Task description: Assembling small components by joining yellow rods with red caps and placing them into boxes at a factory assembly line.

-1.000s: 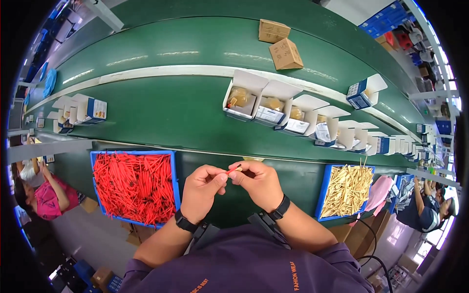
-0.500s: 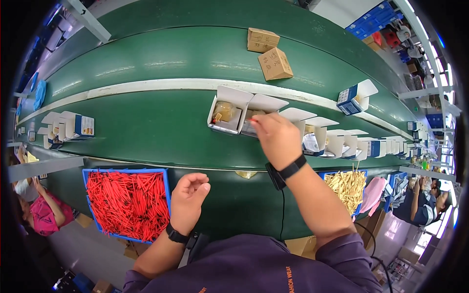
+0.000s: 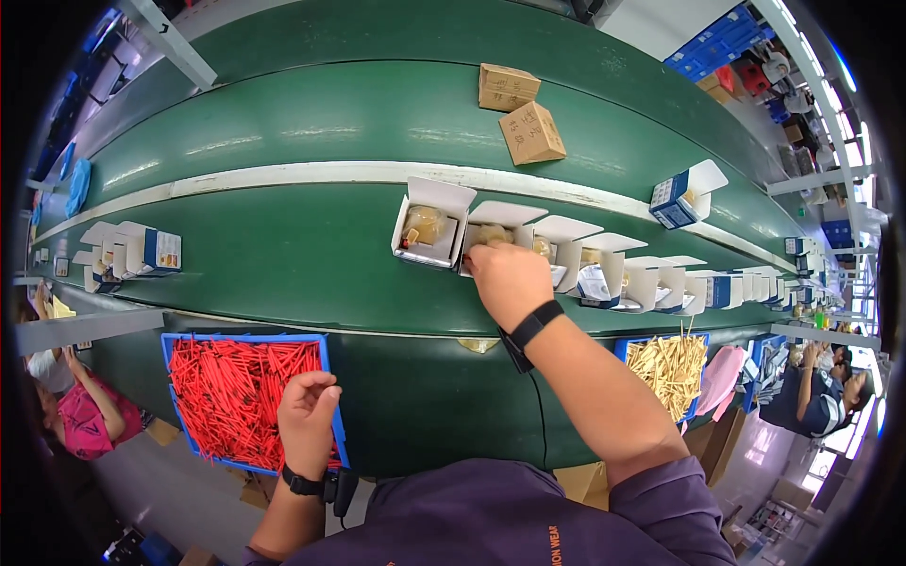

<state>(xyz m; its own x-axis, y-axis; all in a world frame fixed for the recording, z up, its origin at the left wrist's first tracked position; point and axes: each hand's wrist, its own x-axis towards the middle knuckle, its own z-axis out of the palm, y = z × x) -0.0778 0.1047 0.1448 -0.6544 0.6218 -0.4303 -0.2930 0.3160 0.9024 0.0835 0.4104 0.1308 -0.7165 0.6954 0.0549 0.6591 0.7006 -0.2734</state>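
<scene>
My right hand reaches into an open white-and-blue box on the green belt. Its fingers are pinched together low in the box, around a thin red stick whose end is mostly hidden. A yellowish bagged item lies in that box beyond the fingers. Just left stands another open box, holding a clear-wrapped amber item and a small red piece. My left hand hovers over the right edge of a blue tray heaped with red sticks. Its fingers are curled in; what they hold is too small to name.
More open boxes run in a row to the right. A blue tray of pale wooden-looking sticks sits beyond my right forearm. Two brown cartons lie on the far belt; a white rail divides the belts. Co-workers sit at both sides.
My right hand has moved slightly left and down into the box with the red stick. My left hand has shifted left and down over the red tray. The nearest boxes have shifted slightly.
</scene>
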